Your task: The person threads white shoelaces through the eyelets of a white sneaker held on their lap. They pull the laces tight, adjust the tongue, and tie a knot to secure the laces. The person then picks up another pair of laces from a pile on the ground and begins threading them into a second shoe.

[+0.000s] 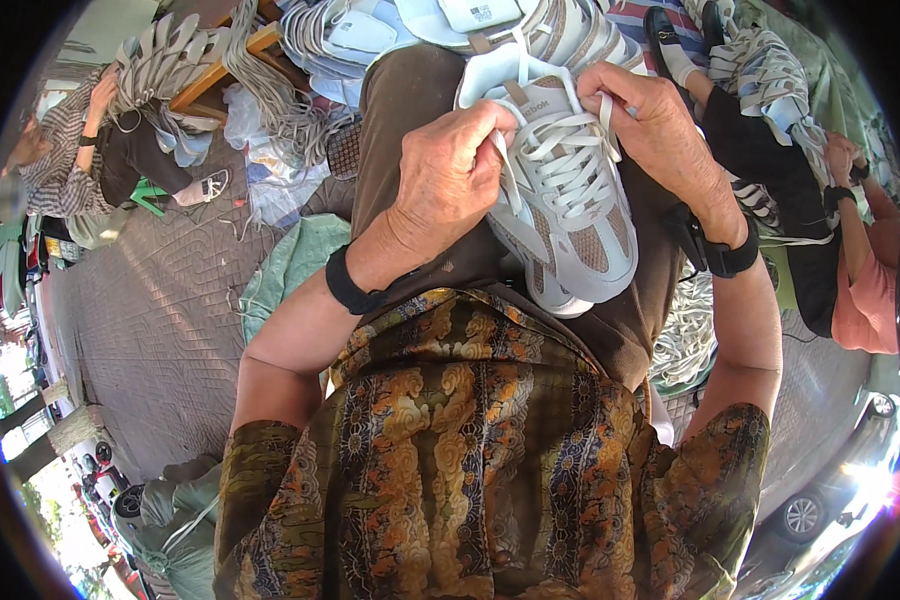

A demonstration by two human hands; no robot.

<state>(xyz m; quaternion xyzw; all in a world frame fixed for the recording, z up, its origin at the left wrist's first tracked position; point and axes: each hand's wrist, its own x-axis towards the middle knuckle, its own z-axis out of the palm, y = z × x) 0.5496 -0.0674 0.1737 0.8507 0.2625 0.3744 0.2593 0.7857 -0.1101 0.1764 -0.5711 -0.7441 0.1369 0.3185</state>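
we've got a low-cut lace-up shoe (605, 230), pale grey-white with brown mesh panels at toe and sides, lying top-up across the brown-trousered lap (390, 110), toe aimed back at the wearer's belly, ankle opening at the far end. tongue (545, 105) is pale, lettered, brown patch near its upper edge. off-white flat lace (575, 180) is threaded, criss-crossing down the front in uneven, slightly slack rows; we see its two ends running out left and right near the ankle, no bow. second matching shoe (548, 285) sits just beside and partly under it, left side, mostly covered; we make out toe and some mesh.
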